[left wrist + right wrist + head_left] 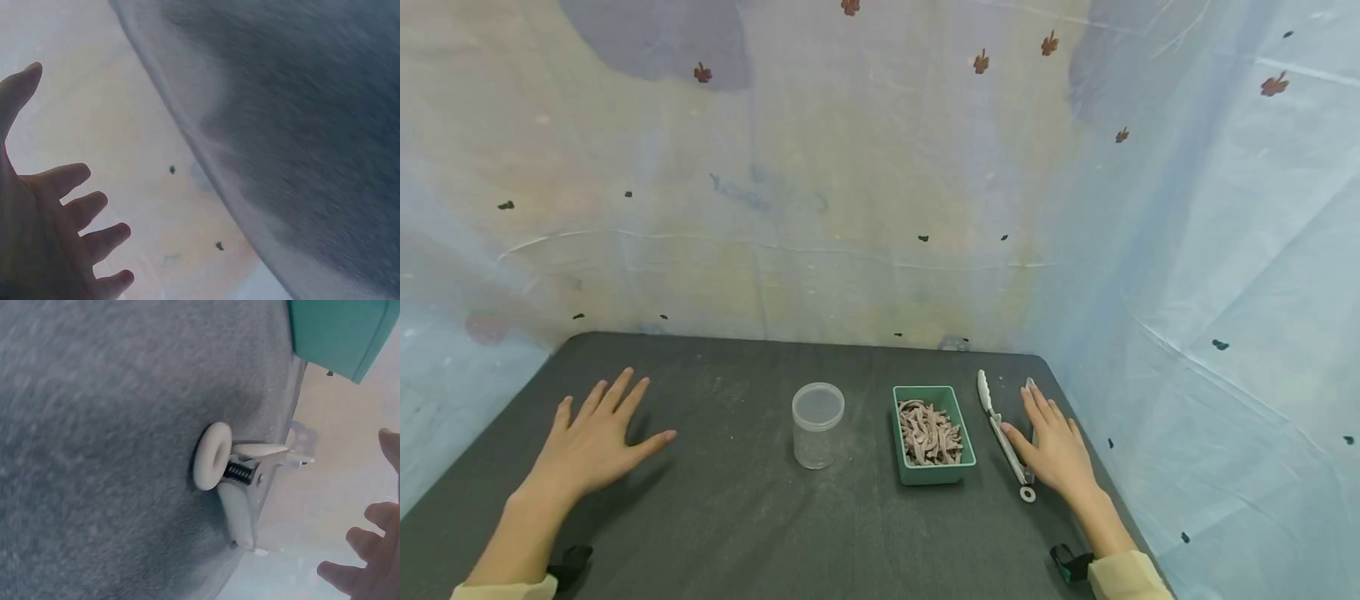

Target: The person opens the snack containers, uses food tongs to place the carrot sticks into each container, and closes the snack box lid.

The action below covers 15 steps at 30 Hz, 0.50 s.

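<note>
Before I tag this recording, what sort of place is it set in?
Probably a makeshift tabletop recording booth: a dark table closed in by patterned plastic-looking sheeting, with a few props such as tongs and a green container.

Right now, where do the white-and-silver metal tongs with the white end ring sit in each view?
Head: tongs right of centre, between the green rectangular plastic tray and the table's right edge, partly hidden by the right hand.
Left wrist: not in it.
Right wrist: tongs near the middle, ring to the left; tray at upper right.
Shared landmark: the dark grey table, in all three views.
</note>
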Each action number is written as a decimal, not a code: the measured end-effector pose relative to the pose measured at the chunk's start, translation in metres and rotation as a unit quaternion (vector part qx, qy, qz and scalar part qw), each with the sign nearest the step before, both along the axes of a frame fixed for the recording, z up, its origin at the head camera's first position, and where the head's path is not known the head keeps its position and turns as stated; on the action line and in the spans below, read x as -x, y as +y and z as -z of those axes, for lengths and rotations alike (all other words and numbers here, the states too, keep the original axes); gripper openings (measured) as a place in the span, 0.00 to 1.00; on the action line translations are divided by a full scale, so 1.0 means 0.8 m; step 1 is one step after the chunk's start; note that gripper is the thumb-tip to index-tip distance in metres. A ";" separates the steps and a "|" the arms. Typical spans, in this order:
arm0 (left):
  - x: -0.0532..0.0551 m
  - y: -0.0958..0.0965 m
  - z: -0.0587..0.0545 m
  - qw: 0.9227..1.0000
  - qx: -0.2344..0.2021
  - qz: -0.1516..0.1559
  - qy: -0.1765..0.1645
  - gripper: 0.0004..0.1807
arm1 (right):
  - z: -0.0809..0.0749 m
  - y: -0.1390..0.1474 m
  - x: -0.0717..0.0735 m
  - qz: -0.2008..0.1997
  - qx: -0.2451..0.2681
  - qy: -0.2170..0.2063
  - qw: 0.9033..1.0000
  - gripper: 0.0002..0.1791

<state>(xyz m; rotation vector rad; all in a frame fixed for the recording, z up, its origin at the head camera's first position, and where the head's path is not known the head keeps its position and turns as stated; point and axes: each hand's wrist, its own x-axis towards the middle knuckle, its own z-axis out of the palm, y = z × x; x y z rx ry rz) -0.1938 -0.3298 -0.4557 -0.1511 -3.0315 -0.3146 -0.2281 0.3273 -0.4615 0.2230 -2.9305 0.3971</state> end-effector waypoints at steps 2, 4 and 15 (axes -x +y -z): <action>0.000 0.006 -0.004 1.000 -0.004 0.007 0.017 0.60 | -0.003 -0.004 -0.001 0.000 0.008 0.012 1.000 0.46; 0.000 0.013 -0.008 0.999 -0.005 0.014 0.036 0.58 | -0.005 -0.010 -0.002 -0.001 0.020 0.028 0.999 0.45; 0.011 0.074 -0.043 0.987 -0.044 0.046 0.150 0.44 | -0.021 -0.056 -0.005 -0.015 0.131 0.131 0.982 0.37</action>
